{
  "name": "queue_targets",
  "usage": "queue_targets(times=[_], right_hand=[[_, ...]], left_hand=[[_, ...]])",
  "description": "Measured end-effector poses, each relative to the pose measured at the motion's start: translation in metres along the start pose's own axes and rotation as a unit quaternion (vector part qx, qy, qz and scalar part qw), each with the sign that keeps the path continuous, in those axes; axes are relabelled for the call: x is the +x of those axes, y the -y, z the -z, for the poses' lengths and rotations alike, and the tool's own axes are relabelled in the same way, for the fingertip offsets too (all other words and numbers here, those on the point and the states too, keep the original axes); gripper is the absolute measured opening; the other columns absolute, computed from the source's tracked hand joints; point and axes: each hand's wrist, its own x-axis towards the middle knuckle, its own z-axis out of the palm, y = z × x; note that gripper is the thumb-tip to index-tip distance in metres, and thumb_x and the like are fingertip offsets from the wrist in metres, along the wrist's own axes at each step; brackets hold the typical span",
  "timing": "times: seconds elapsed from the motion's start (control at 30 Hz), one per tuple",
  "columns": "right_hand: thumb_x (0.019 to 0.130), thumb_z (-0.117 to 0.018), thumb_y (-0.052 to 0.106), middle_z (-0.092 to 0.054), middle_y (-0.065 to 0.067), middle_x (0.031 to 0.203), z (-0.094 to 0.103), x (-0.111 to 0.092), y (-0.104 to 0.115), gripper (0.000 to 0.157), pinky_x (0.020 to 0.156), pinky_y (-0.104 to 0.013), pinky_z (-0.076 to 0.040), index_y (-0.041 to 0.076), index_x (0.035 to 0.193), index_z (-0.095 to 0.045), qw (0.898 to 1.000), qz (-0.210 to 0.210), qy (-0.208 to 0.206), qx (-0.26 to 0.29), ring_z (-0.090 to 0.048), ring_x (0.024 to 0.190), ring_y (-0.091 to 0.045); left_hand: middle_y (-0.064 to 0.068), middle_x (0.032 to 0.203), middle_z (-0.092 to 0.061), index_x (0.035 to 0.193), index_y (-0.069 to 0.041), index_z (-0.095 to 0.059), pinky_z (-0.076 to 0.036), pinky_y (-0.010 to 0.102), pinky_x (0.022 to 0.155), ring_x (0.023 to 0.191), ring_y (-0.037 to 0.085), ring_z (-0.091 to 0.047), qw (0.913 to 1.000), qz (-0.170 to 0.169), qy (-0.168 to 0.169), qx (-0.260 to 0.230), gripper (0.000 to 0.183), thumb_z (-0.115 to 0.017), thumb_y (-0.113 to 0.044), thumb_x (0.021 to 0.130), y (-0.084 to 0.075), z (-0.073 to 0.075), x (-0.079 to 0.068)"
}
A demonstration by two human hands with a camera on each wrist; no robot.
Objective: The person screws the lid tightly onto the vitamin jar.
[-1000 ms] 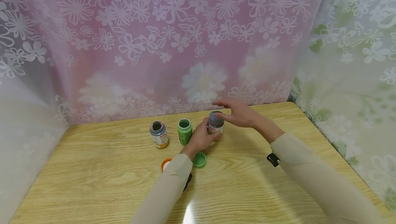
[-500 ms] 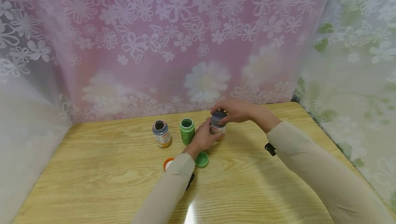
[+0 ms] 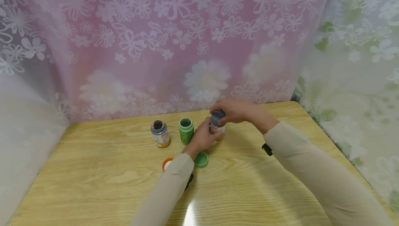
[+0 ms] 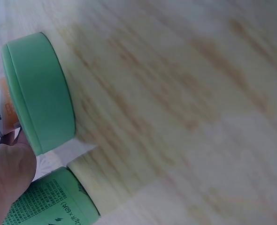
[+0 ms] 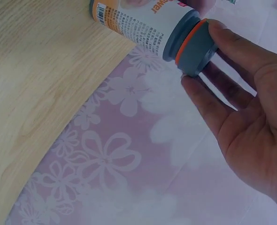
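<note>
A pill bottle (image 3: 218,129) with a white and orange label stands at the back of the table. My left hand (image 3: 203,137) grips its body from the left. On its neck sits a dark grey cap (image 5: 197,49) with an orange ring along the lower edge. The fingers and thumb of my right hand (image 3: 235,111) pinch that cap from above. Just left of my left hand is a green bottle (image 3: 186,134), upright and without a lid. The green lid (image 3: 201,159) lies near my left wrist and looms large in the left wrist view.
Farther left, an uncapped grey bottle (image 3: 161,137) with a torn seal round its mouth stands upright. An orange-rimmed cap (image 3: 167,163) lies partly behind my left sleeve. The wooden table (image 3: 103,170) ends at a pink flowered curtain (image 3: 149,63).
My right hand, earlier hovering beside the cap with spread fingers, has come down and taken hold of it. The left hand keeps its grip on the bottle.
</note>
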Motion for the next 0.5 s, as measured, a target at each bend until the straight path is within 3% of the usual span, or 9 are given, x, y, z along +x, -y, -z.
queue_targets(times=[0.27,0.4,0.5], right_hand=[[0.089,-0.071,0.028,-0.061,-0.010,0.117,-0.002,0.009,0.012,0.043,0.081,-0.037,-0.049,0.004,0.124,-0.062,0.998,-0.051,-0.010,-0.039,-0.059,0.099,-0.023],[0.089,-0.069,0.033,-0.064,-0.004,0.090,-0.003,0.011,0.020,0.032,0.064,-0.031,-0.048,0.005,0.103,-0.068,0.994,-0.099,-0.016,-0.045,-0.059,0.075,-0.017],[0.090,-0.067,0.038,-0.052,-0.001,0.068,-0.005,0.012,0.025,0.033,0.050,-0.028,-0.037,0.007,0.082,-0.062,0.988,-0.137,-0.032,-0.060,-0.046,0.055,-0.014]], left_hand=[[0.005,0.123,-0.057,0.136,-0.011,-0.041,-0.045,0.038,0.092,0.109,0.020,-0.056,1.0000,0.005,-0.005,0.006,0.058,-0.070,-0.031,0.089,0.002,-0.001,-0.001],[0.005,0.124,-0.056,0.137,-0.012,-0.041,-0.045,0.038,0.093,0.111,0.020,-0.056,0.9999,0.003,-0.005,0.010,0.059,-0.070,-0.030,0.089,0.001,0.000,-0.001],[0.005,0.125,-0.056,0.138,-0.013,-0.041,-0.045,0.038,0.093,0.112,0.020,-0.055,1.0000,0.004,-0.003,0.008,0.059,-0.070,-0.029,0.089,0.000,-0.001,-0.001]])
